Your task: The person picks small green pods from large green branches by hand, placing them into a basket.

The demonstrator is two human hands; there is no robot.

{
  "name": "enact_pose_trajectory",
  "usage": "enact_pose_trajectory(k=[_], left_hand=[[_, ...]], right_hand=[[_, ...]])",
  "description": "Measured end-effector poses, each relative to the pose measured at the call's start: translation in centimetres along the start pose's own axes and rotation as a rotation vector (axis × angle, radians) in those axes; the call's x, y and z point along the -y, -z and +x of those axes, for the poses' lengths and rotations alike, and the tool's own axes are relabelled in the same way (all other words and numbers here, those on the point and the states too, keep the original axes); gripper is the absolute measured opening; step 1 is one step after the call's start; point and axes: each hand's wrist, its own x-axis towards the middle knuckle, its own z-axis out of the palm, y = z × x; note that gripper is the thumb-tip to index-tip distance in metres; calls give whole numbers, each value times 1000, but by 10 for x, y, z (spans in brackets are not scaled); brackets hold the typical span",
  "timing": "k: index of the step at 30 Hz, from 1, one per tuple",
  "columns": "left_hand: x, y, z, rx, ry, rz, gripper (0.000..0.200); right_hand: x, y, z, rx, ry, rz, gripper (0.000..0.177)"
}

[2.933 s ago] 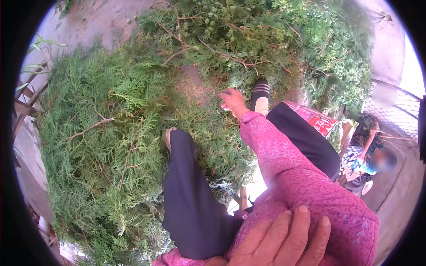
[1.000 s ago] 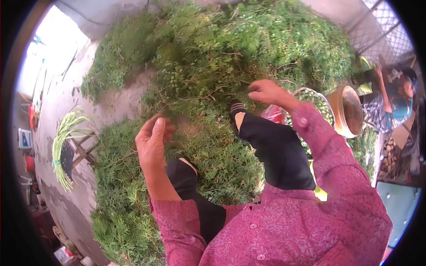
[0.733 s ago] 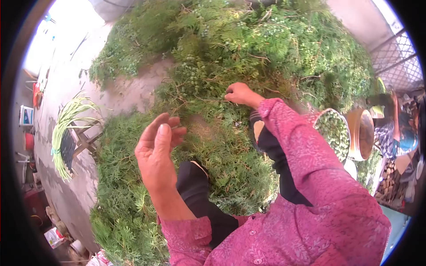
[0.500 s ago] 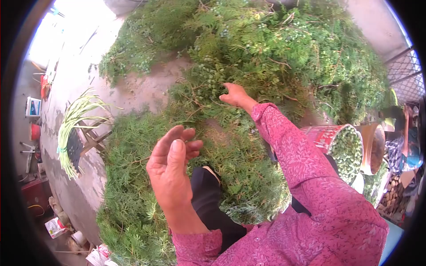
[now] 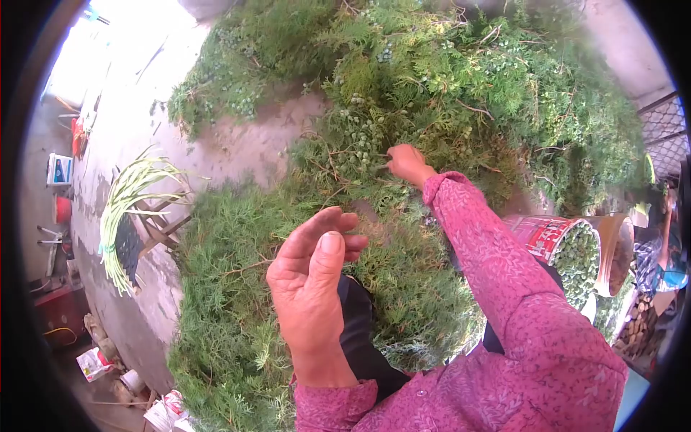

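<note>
Green conifer branches [image 5: 446, 86] with clusters of pale green cones [image 5: 360, 129] lie heaped on the floor. My right hand [image 5: 410, 165] reaches to the middle of the heap, its fingers closed on a branch stem beside the cone cluster. Nearer to me, my left hand [image 5: 313, 277] is raised above the branches with its fingers loosely curled and the thumb apart; nothing shows in it. To the right of my right arm stands a red and white bucket [image 5: 536, 236] full of small green cones.
A brown bucket [image 5: 617, 252] stands behind the red one. At the left, long green bean-like strands [image 5: 119, 223] hang over a small wooden stool [image 5: 164, 229]. Farther right are a wire mesh [image 5: 662, 126] and stacked firewood [image 5: 637, 320]. Boxes and a red container line the left wall.
The fingers of my right hand have closed onto a stem. The view has shifted, so most things sit slightly farther right. My left hand keeps its loose, raised pose.
</note>
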Motion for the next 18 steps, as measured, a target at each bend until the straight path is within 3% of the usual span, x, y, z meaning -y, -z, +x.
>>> enact_pose_trajectory(k=[9,14,16,18], left_hand=[[-5,16,-16,-7,-50,80,29],[-3,16,-29,21,-74,103,29],[1,16,-35,18,-105,189,29],[11,15,-41,25,-127,226,28]], right_hand=[[-27,51,-54,-133,73,68,24],[-32,101,-86,-264,-9,159,25],[-15,134,-113,-233,-27,259,24],[7,160,-148,-203,-136,856,23]])
